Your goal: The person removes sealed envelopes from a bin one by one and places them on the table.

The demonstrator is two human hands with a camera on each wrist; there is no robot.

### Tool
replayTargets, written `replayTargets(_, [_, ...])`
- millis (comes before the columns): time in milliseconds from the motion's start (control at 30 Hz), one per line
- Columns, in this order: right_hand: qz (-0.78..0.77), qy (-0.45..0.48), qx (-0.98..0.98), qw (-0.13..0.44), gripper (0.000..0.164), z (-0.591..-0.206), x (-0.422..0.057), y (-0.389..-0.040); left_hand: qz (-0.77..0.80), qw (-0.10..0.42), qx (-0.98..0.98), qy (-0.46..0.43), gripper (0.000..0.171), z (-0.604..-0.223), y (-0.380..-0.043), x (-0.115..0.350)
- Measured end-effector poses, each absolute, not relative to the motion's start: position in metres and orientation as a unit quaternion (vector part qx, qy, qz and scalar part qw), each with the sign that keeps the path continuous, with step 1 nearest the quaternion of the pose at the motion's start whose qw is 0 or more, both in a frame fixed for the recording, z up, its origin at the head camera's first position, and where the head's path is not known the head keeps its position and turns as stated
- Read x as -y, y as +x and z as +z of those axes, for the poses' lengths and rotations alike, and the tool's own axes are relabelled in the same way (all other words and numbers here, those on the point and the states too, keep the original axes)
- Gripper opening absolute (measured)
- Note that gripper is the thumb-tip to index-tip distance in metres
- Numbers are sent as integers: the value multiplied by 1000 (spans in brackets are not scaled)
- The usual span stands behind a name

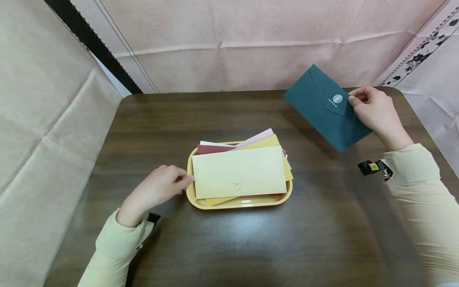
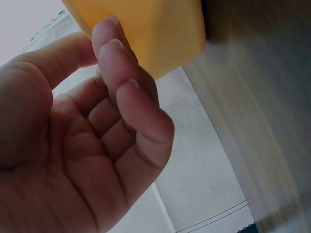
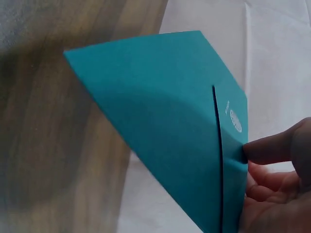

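My right hand (image 1: pixel 376 111) pinches a teal envelope (image 1: pixel 322 123) by one edge, thumb on the flap side beside a white round emblem. In the right wrist view the envelope (image 3: pixel 160 107) is held up at a slant, over the table's far right part. A yellow tray (image 1: pixel 229 204) stands mid-table, and my left hand (image 1: pixel 157 189) grips its left rim between thumb and curled fingers. The left wrist view shows the tray's wall (image 2: pixel 170 34) just past the fingertips. Several envelopes lie piled in the tray, a cream envelope (image 1: pixel 238 171) on top.
Under the cream one, a yellow envelope (image 1: pixel 267 142), a pink envelope (image 1: pixel 256 137) and a dark red envelope (image 1: pixel 211 149) stick out past the tray's rim. The brown wooden table (image 1: pixel 229 247) ends at the back against a pale pink cloth (image 1: pixel 179 67).
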State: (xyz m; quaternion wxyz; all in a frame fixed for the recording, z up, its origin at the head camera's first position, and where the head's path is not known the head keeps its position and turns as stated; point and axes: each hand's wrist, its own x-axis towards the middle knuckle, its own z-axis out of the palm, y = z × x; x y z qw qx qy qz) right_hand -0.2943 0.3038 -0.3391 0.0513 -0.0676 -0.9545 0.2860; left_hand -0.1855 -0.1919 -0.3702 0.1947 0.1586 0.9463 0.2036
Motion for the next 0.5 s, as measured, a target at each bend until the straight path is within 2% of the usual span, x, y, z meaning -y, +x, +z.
replayTargets(167, [325, -93, 941, 30, 49, -352, -304, -299, 205, 193, -947, 157, 38, -369, -185, 192])
replayTargets(500, [333, -96, 938, 28, 50, -373, -294, -301, 207, 186, -948, 158, 38, -371, -183, 191])
